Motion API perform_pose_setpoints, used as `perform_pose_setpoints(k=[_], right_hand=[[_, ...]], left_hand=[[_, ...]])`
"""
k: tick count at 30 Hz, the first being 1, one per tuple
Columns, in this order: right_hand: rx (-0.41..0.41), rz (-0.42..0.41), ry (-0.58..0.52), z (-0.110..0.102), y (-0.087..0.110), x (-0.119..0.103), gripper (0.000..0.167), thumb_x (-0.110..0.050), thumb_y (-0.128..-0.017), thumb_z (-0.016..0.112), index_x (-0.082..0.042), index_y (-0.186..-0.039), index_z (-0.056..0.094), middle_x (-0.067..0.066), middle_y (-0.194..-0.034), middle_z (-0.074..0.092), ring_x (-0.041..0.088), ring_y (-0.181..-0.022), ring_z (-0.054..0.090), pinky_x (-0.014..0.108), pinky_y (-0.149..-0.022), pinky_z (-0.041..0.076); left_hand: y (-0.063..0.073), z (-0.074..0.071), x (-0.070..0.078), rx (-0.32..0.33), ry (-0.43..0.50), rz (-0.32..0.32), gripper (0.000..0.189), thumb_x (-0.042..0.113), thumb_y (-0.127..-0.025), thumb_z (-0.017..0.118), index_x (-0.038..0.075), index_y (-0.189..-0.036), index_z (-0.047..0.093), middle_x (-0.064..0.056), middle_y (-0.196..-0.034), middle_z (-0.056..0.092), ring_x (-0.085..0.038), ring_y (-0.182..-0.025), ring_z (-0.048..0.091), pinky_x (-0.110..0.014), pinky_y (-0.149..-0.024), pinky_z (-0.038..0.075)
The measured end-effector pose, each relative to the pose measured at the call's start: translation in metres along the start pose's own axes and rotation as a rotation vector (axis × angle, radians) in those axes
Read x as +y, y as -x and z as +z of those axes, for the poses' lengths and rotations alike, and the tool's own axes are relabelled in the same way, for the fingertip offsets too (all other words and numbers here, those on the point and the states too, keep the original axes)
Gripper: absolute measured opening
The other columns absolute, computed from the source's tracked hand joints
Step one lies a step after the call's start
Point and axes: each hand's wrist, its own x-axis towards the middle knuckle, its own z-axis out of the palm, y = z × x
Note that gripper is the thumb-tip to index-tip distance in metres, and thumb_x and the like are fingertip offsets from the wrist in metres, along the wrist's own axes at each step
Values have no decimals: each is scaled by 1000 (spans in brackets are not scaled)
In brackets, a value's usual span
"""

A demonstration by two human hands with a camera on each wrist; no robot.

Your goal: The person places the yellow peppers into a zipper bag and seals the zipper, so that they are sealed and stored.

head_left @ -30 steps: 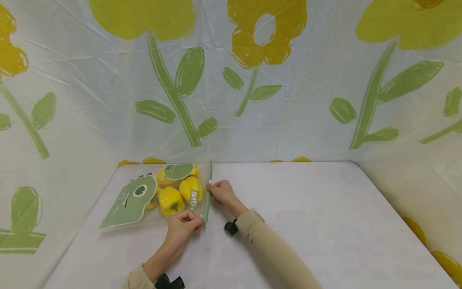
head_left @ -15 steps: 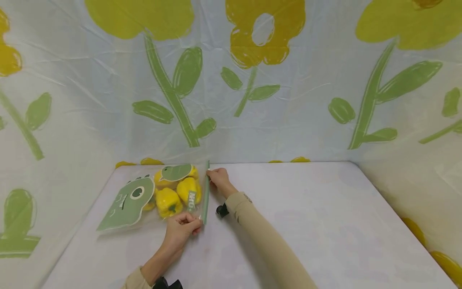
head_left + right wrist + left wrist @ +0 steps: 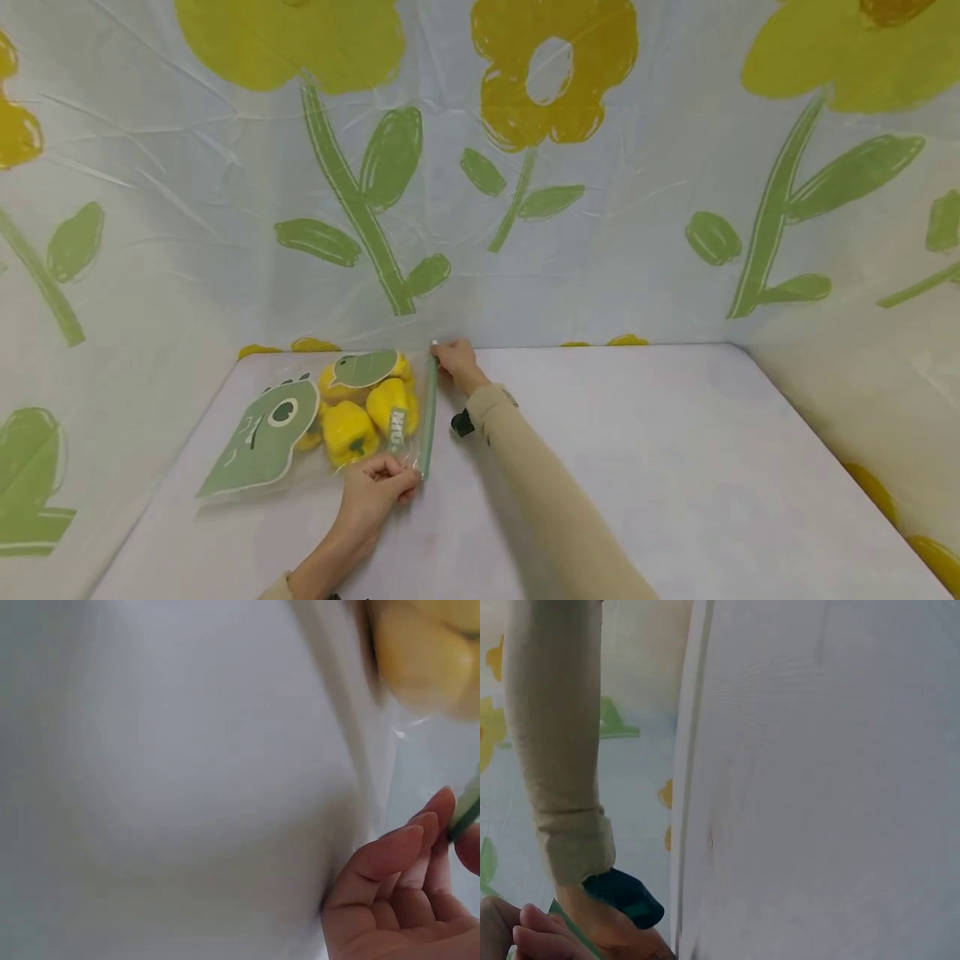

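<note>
A clear zip bag with a green dinosaur print lies on the left part of the table. Several yellow bell peppers show through its plastic. Along the bag's right edge runs a green zip strip. My left hand pinches the near corner of the bag, beside that strip's lower end. At the far end of the strip, my right hand pinches it where a small white slider shows. The right wrist view has the green strip between thumb and fingers.
The white table extends to the right of the bag. A flower-printed cloth hangs right behind the table's far edge and along both sides. Dark wrist cameras, such as the right one, sit at the cuffs.
My right hand has slid along the green strip from about its middle to its far end, the white slider moving with it. My left hand has kept its pinch at the near corner.
</note>
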Motion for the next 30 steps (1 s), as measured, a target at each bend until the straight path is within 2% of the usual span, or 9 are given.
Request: perform_pose_setpoints(k=[6,14,16,19,22,24,26,28,30], right_hand=[[-149,-23,25,-25,38,10,21,-19,-93,66,1,-91,70,3,-79,60,15,-64,48,24,-58,41],[-355,-69,4,-40,84,20,19,-16,-89,68,1,-97,71,3,-81,64,14,-64,52,26,-59,43],[-370,-77,-1,-39,86,21,19,-15,-90,68,2,-99,70,4,-82,63,14,-63,51,26,-59,42],[-367,-79,-6,-39,86,23,19,-14,-90,68,2,-100,70,6,-84,64,15,-63,51,27,-59,43],[-365,-71,4,-40,86,25,18,-14,-90,68,1,-99,70,8,-86,66,15,-64,52,27,-60,44],[-368,-62,7,-41,87,26,17,-14,-90,68,0,-99,70,8,-87,66,15,-64,53,27,-61,44],[-376,-55,4,-42,88,27,17,-14,-90,67,0,-99,70,7,-87,65,14,-64,53,26,-61,44],[-382,-50,1,-43,89,27,16,-13,-90,67,0,-99,70,7,-86,65,14,-64,53,26,-61,44],[-382,-46,2,-43,90,28,16,-13,-90,67,0,-99,70,6,-86,65,14,-64,53,26,-61,45]], left_hand=[[-7,4,2,-9,-9,17,22,-6,-73,76,0,-64,57,-9,-60,59,-19,-55,53,-25,-54,45],[-13,2,3,-84,8,46,20,-9,-74,72,1,-67,57,-9,-64,61,-19,-55,53,-27,-53,45],[-13,-3,5,-155,1,29,14,-6,-78,73,-1,-73,61,-9,-69,63,-18,-59,55,-27,-56,48],[-13,-21,12,-362,-40,0,16,3,-87,71,-7,-97,65,-13,-83,68,-18,-66,61,-29,-63,53],[-14,-57,27,-591,-123,16,33,12,-97,62,-10,-121,58,-17,-96,69,-21,-74,67,-35,-69,57],[-17,-89,44,-639,-201,69,36,15,-101,56,-10,-126,55,-16,-100,69,-24,-77,68,-39,-71,58],[-20,-122,62,-560,-288,151,35,18,-103,53,-9,-124,57,-14,-99,70,-26,-80,69,-40,-71,58],[-25,-154,76,-389,-412,221,35,22,-103,52,-8,-120,60,-14,-98,70,-26,-81,69,-38,-69,58],[-33,-184,83,-208,-555,243,42,28,-104,51,-10,-122,58,-18,-100,70,-24,-80,67,-35,-66,57]])
